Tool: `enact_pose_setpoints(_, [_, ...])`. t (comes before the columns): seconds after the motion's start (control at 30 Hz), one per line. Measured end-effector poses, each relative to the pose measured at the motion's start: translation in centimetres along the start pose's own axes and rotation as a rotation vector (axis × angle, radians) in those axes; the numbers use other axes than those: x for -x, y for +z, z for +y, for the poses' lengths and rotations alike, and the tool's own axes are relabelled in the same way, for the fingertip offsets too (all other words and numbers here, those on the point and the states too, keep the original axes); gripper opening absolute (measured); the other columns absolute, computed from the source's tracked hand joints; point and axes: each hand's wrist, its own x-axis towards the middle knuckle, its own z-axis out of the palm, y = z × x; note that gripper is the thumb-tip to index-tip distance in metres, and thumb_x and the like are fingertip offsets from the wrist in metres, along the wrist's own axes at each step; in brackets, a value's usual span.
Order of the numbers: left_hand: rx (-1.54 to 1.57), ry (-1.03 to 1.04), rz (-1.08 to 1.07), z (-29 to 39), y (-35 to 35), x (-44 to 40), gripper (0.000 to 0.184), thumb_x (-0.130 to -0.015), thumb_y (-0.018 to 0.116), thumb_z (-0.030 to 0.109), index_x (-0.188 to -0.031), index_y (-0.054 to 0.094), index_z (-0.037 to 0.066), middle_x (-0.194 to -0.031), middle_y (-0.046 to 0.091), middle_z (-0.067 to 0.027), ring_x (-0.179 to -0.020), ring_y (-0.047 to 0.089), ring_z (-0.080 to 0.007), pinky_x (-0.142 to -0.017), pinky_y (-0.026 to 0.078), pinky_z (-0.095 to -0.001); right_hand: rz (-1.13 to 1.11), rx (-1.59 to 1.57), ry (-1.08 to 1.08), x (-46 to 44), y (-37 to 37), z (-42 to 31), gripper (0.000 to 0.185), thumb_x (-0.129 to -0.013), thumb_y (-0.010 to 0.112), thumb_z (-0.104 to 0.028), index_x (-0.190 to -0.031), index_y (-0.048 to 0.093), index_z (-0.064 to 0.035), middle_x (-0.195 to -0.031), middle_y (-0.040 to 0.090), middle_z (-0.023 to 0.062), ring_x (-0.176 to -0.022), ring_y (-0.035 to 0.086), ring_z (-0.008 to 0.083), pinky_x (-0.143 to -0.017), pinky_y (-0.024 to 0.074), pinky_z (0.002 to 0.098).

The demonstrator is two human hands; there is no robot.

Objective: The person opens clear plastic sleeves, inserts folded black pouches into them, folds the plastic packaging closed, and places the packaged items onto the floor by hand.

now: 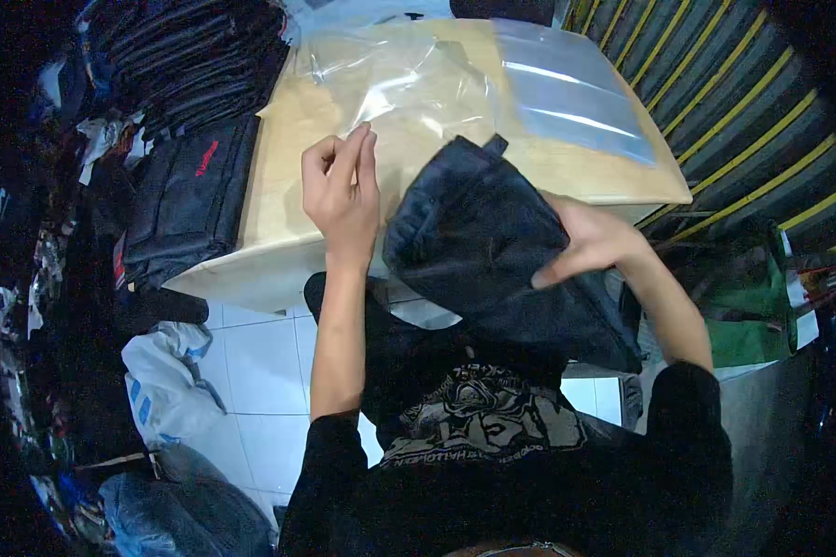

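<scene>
My right hand [590,237] grips a black fabric bag [478,232] by its right side, thumb on the near face and the fingers hidden behind it. The bag is tilted over the table's front edge, with a small tab at its top corner. My left hand [342,190] is raised to the left of the bag, its fingertips pinched together at the near edge of a clear plastic bag [404,93]. That plastic bag lies crumpled and partly puffed up on the wooden table [293,176].
A stack of flat clear plastic sheets [576,93] lies at the table's right. Folded black bags [186,190] with red lettering are piled on the left. A yellow-striped shutter [724,84] stands at right, beside a green bag [752,306]. A white sack [172,381] sits on the tiled floor.
</scene>
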Motion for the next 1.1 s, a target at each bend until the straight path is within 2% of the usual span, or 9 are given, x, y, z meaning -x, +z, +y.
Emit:
enact_pose_setpoints(0.2, [0.091, 0.000, -0.006, -0.6, -0.3, 0.3, 0.026, -0.073, 0.075, 0.002, -0.098, 0.071, 0.009, -0.077, 0.050, -0.0050, -0.060, 0.046, -0.0137, -0.052, 0.040, -0.0257, -0.114, -0.543, 0.230, -3.2, -1.5, 1.6, 0.082, -0.062, 0.074, -0.010, -0.132, 0.036, 0.0074, -0.124, 0.054, 0.0158, -0.113, 0.051, 0.0222, -0.099, 0.0379, 0.0313])
enact_pose_setpoints(0.33, [0.295, -0.090, -0.144, -0.9, -1.0, -0.1, 0.022, -0.073, 0.074, 0.002, -0.094, 0.072, 0.007, -0.077, 0.052, -0.0041, -0.063, 0.051, -0.0131, -0.055, 0.042, -0.0249, -0.018, -0.509, 0.234, -4.2, -2.4, 1.1, 0.079, -0.065, 0.069, -0.012, -0.133, 0.035, 0.0072, -0.126, 0.052, 0.0174, -0.112, 0.052, 0.0228, -0.098, 0.0394, 0.0314])
enact_pose_setpoints(0.5, [0.470, -0.189, -0.183, -0.3, -0.9, 0.2, 0.019, -0.073, 0.071, -0.003, -0.091, 0.071, 0.002, -0.073, 0.059, -0.0068, -0.066, 0.058, -0.0136, -0.058, 0.046, -0.0244, 0.269, 0.254, 0.047, -5.8, -2.7, 2.5, 0.098, -0.062, 0.074, -0.029, -0.137, 0.023, 0.0090, -0.121, 0.053, 0.0268, -0.110, 0.055, 0.0313, -0.096, 0.0412, 0.0326])
enact_pose_setpoints(0.6, [0.437, -0.102, -0.171, 1.7, -1.0, -0.4, 0.019, -0.074, 0.071, -0.002, -0.092, 0.071, 0.003, -0.074, 0.059, -0.0064, -0.066, 0.057, -0.0134, -0.058, 0.046, -0.0253, 0.328, 0.512, 0.296, -5.8, -2.3, 0.7, 0.108, -0.060, 0.074, -0.036, -0.138, 0.016, 0.0114, -0.113, 0.055, 0.0324, -0.104, 0.058, 0.0377, -0.093, 0.0436, 0.0347])
enact_pose_setpoints(0.63, [0.409, -0.065, -0.153, 2.0, -0.8, -0.4, 0.021, -0.072, 0.072, 0.000, -0.093, 0.071, 0.004, -0.074, 0.057, -0.0060, -0.065, 0.056, -0.0158, -0.056, 0.046, -0.0274, 0.320, 0.520, 0.251, -5.9, -2.3, 0.0, 0.112, -0.062, 0.073, -0.037, -0.135, 0.008, 0.0191, -0.101, 0.058, 0.0344, -0.094, 0.061, 0.0406, -0.085, 0.0482, 0.0367])
enact_pose_setpoints(0.77, [0.289, 0.152, -0.190, 2.4, -0.8, -0.4, 0.026, -0.067, 0.075, 0.002, -0.092, 0.070, 0.007, -0.071, 0.053, -0.0061, -0.064, 0.053, -0.0217, -0.055, 0.045, -0.0314, 0.397, 0.560, 0.347, -7.0, -1.9, -1.4, 0.107, -0.064, 0.075, -0.038, -0.133, 0.014, 0.0175, -0.091, 0.060, 0.0348, -0.091, 0.061, 0.0436, -0.084, 0.0475, 0.0389])
enact_pose_setpoints(0.8, [0.267, 0.149, -0.200, 2.4, -0.8, -0.2, 0.026, -0.068, 0.074, 0.002, -0.093, 0.070, 0.007, -0.072, 0.055, -0.0067, -0.065, 0.055, -0.0208, -0.056, 0.046, -0.0306, 0.323, 0.584, 0.504, -7.5, -1.8, -3.2, 0.113, -0.063, 0.075, -0.040, -0.133, 0.009, 0.0189, -0.095, 0.059, 0.0357, -0.095, 0.060, 0.0436, -0.086, 0.0467, 0.0395])
enact_pose_setpoints(0.97, [0.226, 0.059, -0.155, 2.4, -0.8, 1.6, 0.022, -0.072, 0.071, -0.001, -0.092, 0.069, 0.005, -0.074, 0.057, -0.0082, -0.066, 0.057, -0.0215, -0.058, 0.046, -0.0312, 0.262, 0.702, 0.497, -9.8, -2.1, -3.7, 0.113, -0.064, 0.073, -0.055, -0.128, 0.022, 0.0218, -0.110, 0.052, 0.0393, -0.105, 0.056, 0.0428, -0.093, 0.0436, 0.0379])
enact_pose_setpoints(1.1, [0.158, -0.030, -0.094, 1.8, -1.5, 2.3, 0.016, -0.072, 0.069, -0.003, -0.088, 0.066, 0.001, -0.075, 0.058, -0.0095, -0.065, 0.056, -0.0237, -0.060, 0.046, -0.0328, 0.353, 0.561, 0.071, -10.5, -2.8, -1.6, 0.097, -0.078, 0.061, -0.060, -0.131, 0.029, 0.0141, -0.119, 0.050, 0.0342, -0.116, 0.050, 0.0364, -0.101, 0.0351, 0.0344])
